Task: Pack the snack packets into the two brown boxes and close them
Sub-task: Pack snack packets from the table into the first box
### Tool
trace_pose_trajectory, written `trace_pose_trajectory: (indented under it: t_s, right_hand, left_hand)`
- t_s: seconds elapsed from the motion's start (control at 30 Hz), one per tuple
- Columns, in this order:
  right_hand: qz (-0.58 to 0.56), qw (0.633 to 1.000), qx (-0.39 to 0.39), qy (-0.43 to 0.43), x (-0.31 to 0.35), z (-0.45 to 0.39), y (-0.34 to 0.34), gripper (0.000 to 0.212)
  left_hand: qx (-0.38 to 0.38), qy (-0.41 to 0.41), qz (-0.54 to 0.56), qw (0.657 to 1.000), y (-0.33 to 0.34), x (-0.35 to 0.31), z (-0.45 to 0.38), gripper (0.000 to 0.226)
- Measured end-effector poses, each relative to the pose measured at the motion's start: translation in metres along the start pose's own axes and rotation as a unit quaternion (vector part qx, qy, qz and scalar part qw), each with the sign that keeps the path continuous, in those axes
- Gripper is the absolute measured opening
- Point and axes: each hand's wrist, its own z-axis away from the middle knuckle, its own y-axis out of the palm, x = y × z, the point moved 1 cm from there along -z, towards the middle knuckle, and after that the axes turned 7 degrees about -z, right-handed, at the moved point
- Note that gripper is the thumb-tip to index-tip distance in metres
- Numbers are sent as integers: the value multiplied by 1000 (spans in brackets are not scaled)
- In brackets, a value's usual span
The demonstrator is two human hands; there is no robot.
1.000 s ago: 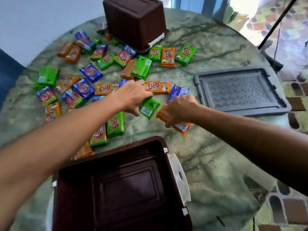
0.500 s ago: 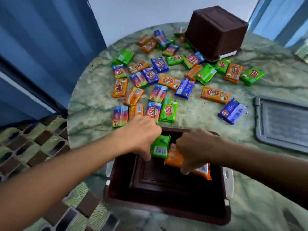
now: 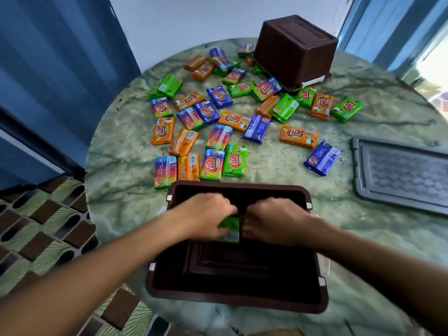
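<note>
Both hands reach into the open brown box (image 3: 238, 294) at the desk's (image 3: 126, 190) near edge. The left hand (image 3: 206, 214) pinches a green packet (image 3: 230, 230) in its fingers; the right hand's (image 3: 274, 221) fingers curl downward (what they hold is hidden). Loose packets (image 3: 232, 161) lie just behind, an upturned brown box (image 3: 294, 49) beyond them, a grey lid (image 3: 402, 175) to the right.

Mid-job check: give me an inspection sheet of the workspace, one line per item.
Surface: round green marbled table, packets scattered over its far half.
Job's things: open brown box at the near edge; second brown box upside down at the far side; grey lid lying flat on the right; loose snack packets in orange, green, blue and rainbow wrappers.
Clutter: nothing seen.
Hands: left hand holds a green packet inside the open box; right hand curled beside it, its contents hidden.
Cables: nothing seen.
Surroundings: blue curtain on the left, patterned floor below.
</note>
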Motion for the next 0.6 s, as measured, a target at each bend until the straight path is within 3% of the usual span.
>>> trace_pose_trajectory:
  t_s: [0.1,0.13,0.27,0.33,0.5,0.6]
  right_hand:
    - [-120,980,-150,-43,-24,11,-44,22]
    - [-123,978,-168,-32,-37,10,-54,27]
    - [-86,990,-17,107,-74,-10,-63,66]
    - [-106,984,69,125,-80,-20,-52,74]
    - [-165,964,188,88,-91,-40,-33,20]
    - [-140,957,249,53,-104,-58,-47,23]
  left_hand:
    - [-213,29,-13,977,-27,39,17,34]
    - [-212,4,-10,977,-31,53,19,39]
    - [-6,-87,28,996,-35,73,-1,70]
    - [90,-106,68,988,-28,71,-17,72]
    - [196,-133,189,953,-16,65,-41,10]
    - [222,-163,217,937,-21,57,-39,5]
